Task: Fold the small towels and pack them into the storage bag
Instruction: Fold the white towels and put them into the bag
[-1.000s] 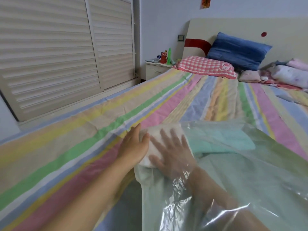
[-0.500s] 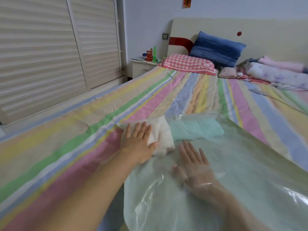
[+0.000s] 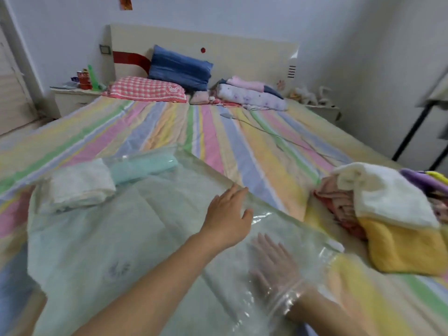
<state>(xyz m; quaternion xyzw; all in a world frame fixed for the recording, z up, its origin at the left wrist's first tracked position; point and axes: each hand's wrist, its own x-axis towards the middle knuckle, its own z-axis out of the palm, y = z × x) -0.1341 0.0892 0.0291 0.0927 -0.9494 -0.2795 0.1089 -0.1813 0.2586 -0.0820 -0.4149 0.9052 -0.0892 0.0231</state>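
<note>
— Left side?
— Folded white towel [image 3: 80, 184] beside mint towel [image 3: 143, 166], both inside clear storage bag [image 3: 109, 238].
— Centre?
— Atop bag's edge, left hand [image 3: 228, 217], flat; right hand [image 3: 274, 267] inside, fingers spread, veiled by plastic. At right, loose towel pile [image 3: 388, 214] on striped bed [image 3: 266, 146].

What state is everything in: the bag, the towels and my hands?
Bag: flat on the bed, open at the near end.
White towel: folded, inside the bag.
Teal towel: folded, inside the bag.
Towel pile: unfolded, outside the bag.
Left hand: open, resting on the bag.
Right hand: open, flat inside the bag.
</note>
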